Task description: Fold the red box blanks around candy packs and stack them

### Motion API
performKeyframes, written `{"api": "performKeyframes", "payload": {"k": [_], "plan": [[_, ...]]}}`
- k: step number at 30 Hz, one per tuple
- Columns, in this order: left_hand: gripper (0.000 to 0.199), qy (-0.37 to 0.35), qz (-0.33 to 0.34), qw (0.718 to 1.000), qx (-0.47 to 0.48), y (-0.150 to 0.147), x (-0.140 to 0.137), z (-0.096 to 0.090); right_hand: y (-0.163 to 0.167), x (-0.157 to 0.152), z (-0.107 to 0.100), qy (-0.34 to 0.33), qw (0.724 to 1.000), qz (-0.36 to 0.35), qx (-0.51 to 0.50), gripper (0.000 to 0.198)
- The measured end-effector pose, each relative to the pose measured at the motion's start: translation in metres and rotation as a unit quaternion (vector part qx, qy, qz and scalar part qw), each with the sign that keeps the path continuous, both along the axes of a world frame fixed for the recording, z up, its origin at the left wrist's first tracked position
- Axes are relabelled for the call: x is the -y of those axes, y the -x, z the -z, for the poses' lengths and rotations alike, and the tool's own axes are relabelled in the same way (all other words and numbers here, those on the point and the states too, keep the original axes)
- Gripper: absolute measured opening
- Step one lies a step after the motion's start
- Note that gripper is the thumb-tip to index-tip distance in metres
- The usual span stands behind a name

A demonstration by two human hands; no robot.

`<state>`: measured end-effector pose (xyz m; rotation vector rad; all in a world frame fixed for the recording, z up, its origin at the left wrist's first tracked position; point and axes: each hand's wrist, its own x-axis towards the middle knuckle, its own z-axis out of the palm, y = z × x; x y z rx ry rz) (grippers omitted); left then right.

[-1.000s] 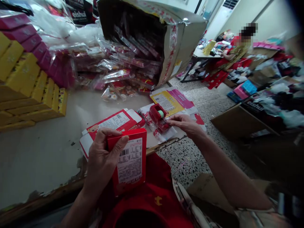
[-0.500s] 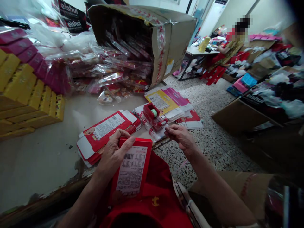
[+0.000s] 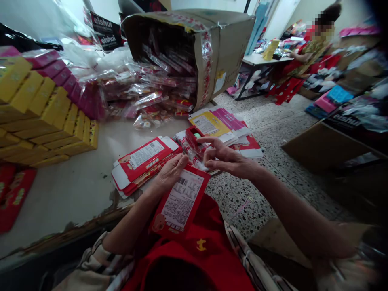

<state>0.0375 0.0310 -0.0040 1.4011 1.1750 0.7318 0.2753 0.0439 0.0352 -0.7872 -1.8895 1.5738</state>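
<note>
My left hand (image 3: 173, 171) is closed on the upper edge of a small red carton (image 3: 182, 202), thumb in front. The carton is tilted above my lap, its white printed label facing up. My right hand (image 3: 224, 158) is at a red tape dispenser (image 3: 191, 137) with a pale green roll. Its index finger stretches out to the roll and the other fingers are curled, apart from the index; no held thing shows in it. A stack of flat red cartons (image 3: 145, 157) lies on the table left of the dispenser.
A large cardboard box (image 3: 224, 52) lies on its side, spilling clear-wrapped packets (image 3: 145, 97). Yellow boxes (image 3: 51, 117) are stacked at left, red ones (image 3: 18, 198) below them. Yellow and purple flat cartons (image 3: 212, 123) lie by the table edge. A person (image 3: 309, 56) sits at a far table.
My right hand has moved up and left to the tape dispenser, its index finger now stretched out. My left hand and the red carton have shifted right. The view has turned somewhat left.
</note>
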Motion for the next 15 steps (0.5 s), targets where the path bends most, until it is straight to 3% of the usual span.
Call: {"api": "performKeyframes", "payload": {"k": [3,8,12,15], "plan": [[0.064,-0.025,-0.005,1.000,0.011,0.002,0.006,-0.002,0.022,-0.007,-0.005,-0.035,0.996,-0.072,0.046,0.049],[0.047,-0.053,0.014,0.996,0.066,0.009,0.013,0.001,0.034,-0.010,-0.005,-0.069,0.988,-0.082,0.111,0.039],[0.044,-0.021,0.048,0.991,0.119,0.016,0.023,0.000,0.034,-0.009,0.000,0.003,0.992,-0.059,0.110,0.060],[0.046,0.008,0.074,0.987,0.139,0.033,0.039,-0.014,0.043,-0.008,0.011,0.050,0.992,-0.030,0.113,0.078]]}}
